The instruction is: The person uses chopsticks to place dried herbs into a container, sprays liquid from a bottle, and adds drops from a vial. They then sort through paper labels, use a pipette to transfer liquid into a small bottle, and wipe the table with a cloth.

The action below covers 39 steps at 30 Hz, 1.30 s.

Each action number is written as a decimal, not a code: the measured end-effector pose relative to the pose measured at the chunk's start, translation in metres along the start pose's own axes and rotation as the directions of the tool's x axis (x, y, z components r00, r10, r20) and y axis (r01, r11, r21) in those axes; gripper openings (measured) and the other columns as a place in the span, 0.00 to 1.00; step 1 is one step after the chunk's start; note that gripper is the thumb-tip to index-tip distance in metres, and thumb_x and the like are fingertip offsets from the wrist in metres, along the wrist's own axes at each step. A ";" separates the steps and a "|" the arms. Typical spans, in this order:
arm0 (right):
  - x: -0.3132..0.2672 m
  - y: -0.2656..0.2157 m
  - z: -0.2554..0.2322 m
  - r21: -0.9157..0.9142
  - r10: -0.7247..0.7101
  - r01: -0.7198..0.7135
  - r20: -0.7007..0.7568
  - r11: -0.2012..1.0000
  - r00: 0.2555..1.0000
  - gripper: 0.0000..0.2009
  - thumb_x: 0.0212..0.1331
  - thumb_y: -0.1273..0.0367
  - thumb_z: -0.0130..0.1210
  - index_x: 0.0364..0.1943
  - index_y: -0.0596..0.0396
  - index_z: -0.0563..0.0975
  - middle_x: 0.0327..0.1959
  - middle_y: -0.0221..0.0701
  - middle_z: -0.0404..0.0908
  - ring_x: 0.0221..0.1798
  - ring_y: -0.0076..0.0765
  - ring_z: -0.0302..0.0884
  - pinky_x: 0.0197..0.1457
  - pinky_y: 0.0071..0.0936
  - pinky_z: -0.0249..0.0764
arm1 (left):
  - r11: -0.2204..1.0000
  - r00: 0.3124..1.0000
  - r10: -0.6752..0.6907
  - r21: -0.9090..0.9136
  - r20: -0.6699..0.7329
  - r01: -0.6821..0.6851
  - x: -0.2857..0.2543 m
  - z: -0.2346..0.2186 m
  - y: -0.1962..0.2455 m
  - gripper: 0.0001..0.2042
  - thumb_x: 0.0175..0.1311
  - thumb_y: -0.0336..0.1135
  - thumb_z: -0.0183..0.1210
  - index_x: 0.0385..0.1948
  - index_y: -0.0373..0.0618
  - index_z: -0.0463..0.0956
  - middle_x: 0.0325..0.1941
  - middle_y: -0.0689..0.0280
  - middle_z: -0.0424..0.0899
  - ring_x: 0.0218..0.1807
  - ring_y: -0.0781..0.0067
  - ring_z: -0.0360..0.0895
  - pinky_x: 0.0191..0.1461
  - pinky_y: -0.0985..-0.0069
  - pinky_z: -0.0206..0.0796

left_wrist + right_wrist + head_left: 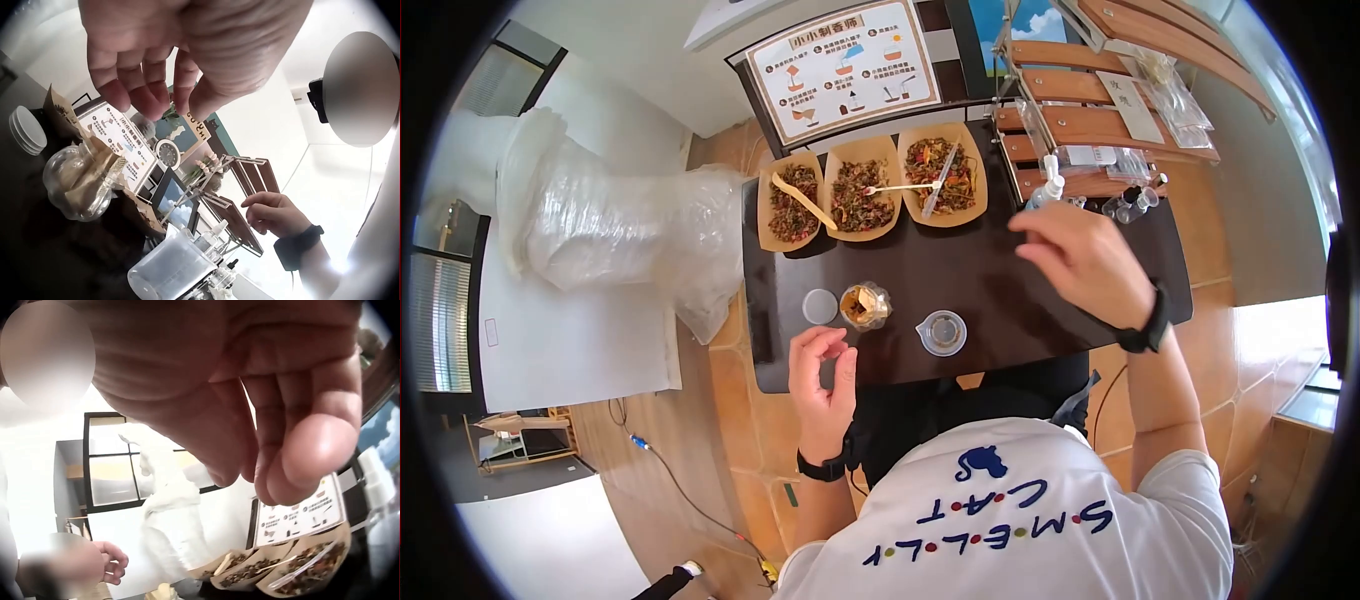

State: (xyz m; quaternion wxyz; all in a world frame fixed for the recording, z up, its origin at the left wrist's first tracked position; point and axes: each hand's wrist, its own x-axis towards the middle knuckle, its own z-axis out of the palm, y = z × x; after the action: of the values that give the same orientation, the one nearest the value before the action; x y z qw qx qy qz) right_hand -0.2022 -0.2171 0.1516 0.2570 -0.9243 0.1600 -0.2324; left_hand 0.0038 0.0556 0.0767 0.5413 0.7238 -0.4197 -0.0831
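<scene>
My left hand (822,382) hovers at the table's near edge, fingers loosely bent and holding nothing. Just beyond it stands a clear, bulging jar (880,318) with brownish pieces and a pale flat piece inside. A round whitish lid (820,306) lies left of the jar. To the jar's right sits a small clear cup with a pouring lip (942,348), seen larger as a translucent cup (169,269) in the left wrist view. Over the table's right side, my right hand (1085,258) is raised with loosely bent fingers and nothing in them, near a white-topped spray bottle (1048,186).
Three paper trays (860,236) of dried plant bits line the back, with a wooden scoop (803,200), a small spoon and tweezers across them. Behind stands an instruction sign (840,70). Small bottles (1135,205) and a slatted wooden rack (1090,130) are at right.
</scene>
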 end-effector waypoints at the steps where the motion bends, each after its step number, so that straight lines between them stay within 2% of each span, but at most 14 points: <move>1: 0.011 -0.001 0.010 -0.009 -0.004 0.004 0.003 1.000 1.000 0.12 0.59 0.72 0.61 0.47 0.58 0.79 0.41 0.43 0.82 0.42 0.56 0.81 0.46 0.41 0.78 | 1.000 1.000 -0.010 -0.006 -0.028 0.010 -0.002 -0.001 -0.002 0.08 0.68 0.26 0.62 0.46 0.38 0.78 0.49 0.61 0.78 0.42 0.71 0.77 0.49 0.75 0.71; 4: 0.046 0.014 0.046 -0.054 -0.009 0.015 0.107 0.998 0.994 0.13 0.60 0.70 0.61 0.46 0.60 0.78 0.41 0.43 0.81 0.43 0.56 0.81 0.49 0.42 0.78 | 0.996 0.992 -0.076 -0.054 -0.096 0.071 -0.011 -0.004 -0.015 0.07 0.70 0.26 0.59 0.47 0.38 0.78 0.46 0.63 0.76 0.40 0.74 0.74 0.47 0.77 0.69; 6: 0.068 0.038 0.079 -0.233 -0.214 0.192 -0.072 0.953 0.974 0.17 0.60 0.69 0.61 0.51 0.59 0.73 0.37 0.42 0.78 0.41 0.53 0.80 0.41 0.42 0.77 | 0.988 0.983 -0.130 -0.097 -0.131 0.118 -0.016 -0.006 -0.030 0.07 0.72 0.26 0.57 0.47 0.39 0.78 0.45 0.65 0.75 0.39 0.76 0.73 0.46 0.78 0.68; 7: 0.079 0.042 0.088 -0.238 -0.221 0.199 -0.069 0.951 0.973 0.17 0.60 0.69 0.61 0.51 0.59 0.73 0.37 0.42 0.78 0.41 0.53 0.80 0.41 0.42 0.77 | 0.981 0.975 -0.177 -0.100 -0.134 0.164 -0.018 -0.008 -0.039 0.07 0.72 0.26 0.56 0.48 0.39 0.78 0.44 0.66 0.75 0.39 0.78 0.72 0.44 0.80 0.67; 9: 0.098 0.047 0.101 -0.417 0.072 -0.014 0.125 0.909 0.989 0.16 0.59 0.67 0.63 0.47 0.58 0.73 0.37 0.42 0.79 0.42 0.54 0.82 0.42 0.43 0.79 | 0.972 0.965 -0.222 -0.111 -0.141 0.207 -0.018 -0.012 -0.046 0.07 0.73 0.26 0.56 0.48 0.39 0.78 0.43 0.67 0.74 0.38 0.80 0.71 0.42 0.81 0.65; 12: 0.117 0.057 0.118 -0.546 0.133 -0.003 0.199 0.838 0.971 0.16 0.57 0.65 0.64 0.45 0.57 0.73 0.38 0.41 0.80 0.41 0.53 0.82 0.40 0.43 0.79 | 0.959 0.959 -0.252 -0.163 -0.131 0.230 -0.017 -0.016 -0.053 0.06 0.72 0.26 0.57 0.46 0.39 0.79 0.39 0.69 0.74 0.35 0.82 0.69 0.37 0.83 0.62; 13: 0.121 0.052 0.123 -0.561 0.135 -0.037 0.134 0.827 0.982 0.06 0.53 0.71 0.60 0.34 0.57 0.81 0.36 0.42 0.85 0.38 0.51 0.86 0.38 0.44 0.82 | 0.958 0.962 -0.253 -0.168 -0.106 0.234 -0.018 -0.017 -0.060 0.05 0.72 0.27 0.58 0.44 0.39 0.80 0.36 0.70 0.74 0.33 0.83 0.69 0.35 0.83 0.61; 17: 0.132 0.054 0.140 -0.584 0.204 -0.066 0.174 0.809 0.963 0.03 0.50 0.72 0.61 0.28 0.54 0.84 0.33 0.41 0.87 0.38 0.51 0.87 0.39 0.46 0.82 | 0.965 0.976 -0.214 -0.162 -0.043 0.204 -0.015 -0.017 -0.076 0.03 0.70 0.27 0.61 0.39 0.39 0.82 0.28 0.71 0.73 0.27 0.83 0.67 0.31 0.82 0.60; 21: 0.133 0.050 0.144 -0.622 0.206 -0.045 0.190 0.782 0.960 0.05 0.50 0.71 0.61 0.30 0.54 0.85 0.32 0.42 0.87 0.39 0.52 0.87 0.40 0.46 0.82 | 0.976 0.986 -0.165 -0.151 -0.033 0.158 -0.012 -0.014 -0.091 0.03 0.69 0.27 0.61 0.37 0.38 0.82 0.26 0.70 0.74 0.26 0.83 0.67 0.30 0.82 0.59; 26: 0.130 0.039 0.132 -0.572 0.215 -0.058 0.211 0.818 0.954 0.06 0.53 0.67 0.60 0.28 0.55 0.83 0.30 0.42 0.86 0.36 0.53 0.86 0.39 0.48 0.81 | 0.983 0.990 -0.137 -0.127 -0.031 0.132 -0.011 -0.014 -0.099 0.03 0.68 0.28 0.62 0.36 0.38 0.82 0.26 0.68 0.74 0.25 0.81 0.68 0.29 0.80 0.59; 32: 0.125 0.021 0.137 -0.444 0.181 -0.054 0.248 0.894 0.952 0.07 0.58 0.68 0.52 0.28 0.55 0.80 0.29 0.38 0.84 0.37 0.53 0.83 0.39 0.50 0.78 | 0.985 0.992 -0.119 -0.128 -0.033 0.113 -0.012 -0.014 -0.096 0.03 0.67 0.28 0.64 0.35 0.38 0.82 0.25 0.67 0.74 0.24 0.78 0.68 0.28 0.79 0.59; 34: 0.123 0.023 0.146 -0.409 0.068 0.057 0.287 0.911 0.956 0.07 0.55 0.71 0.54 0.27 0.56 0.82 0.27 0.44 0.83 0.33 0.56 0.84 0.38 0.48 0.80 | 0.986 0.993 -0.113 -0.130 -0.033 0.108 -0.012 -0.015 -0.095 0.03 0.67 0.28 0.64 0.35 0.38 0.82 0.25 0.67 0.74 0.24 0.78 0.68 0.28 0.79 0.59; 35: 0.125 0.025 0.149 -0.450 0.135 0.022 0.315 0.893 0.939 0.06 0.54 0.72 0.54 0.28 0.58 0.82 0.28 0.46 0.84 0.34 0.56 0.84 0.39 0.48 0.81 | 0.987 0.994 -0.107 -0.126 -0.032 0.103 -0.012 -0.016 -0.095 0.03 0.67 0.28 0.64 0.35 0.38 0.82 0.25 0.66 0.74 0.24 0.78 0.68 0.28 0.79 0.59; 39: 0.125 0.028 0.149 -0.511 0.209 -0.032 0.292 0.859 0.933 0.06 0.53 0.73 0.54 0.28 0.60 0.81 0.28 0.47 0.84 0.36 0.56 0.84 0.40 0.48 0.81 | 0.987 0.995 -0.096 -0.129 -0.034 0.091 -0.013 -0.016 -0.094 0.03 0.66 0.27 0.64 0.35 0.39 0.82 0.24 0.66 0.73 0.23 0.78 0.67 0.27 0.79 0.59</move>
State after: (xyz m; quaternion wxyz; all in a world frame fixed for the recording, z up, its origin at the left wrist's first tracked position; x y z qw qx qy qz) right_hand -0.0259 -0.2326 0.0664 0.0479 -0.9729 0.2263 -0.0047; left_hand 0.0536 0.0814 -0.0015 0.5900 0.7085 -0.3680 -0.1204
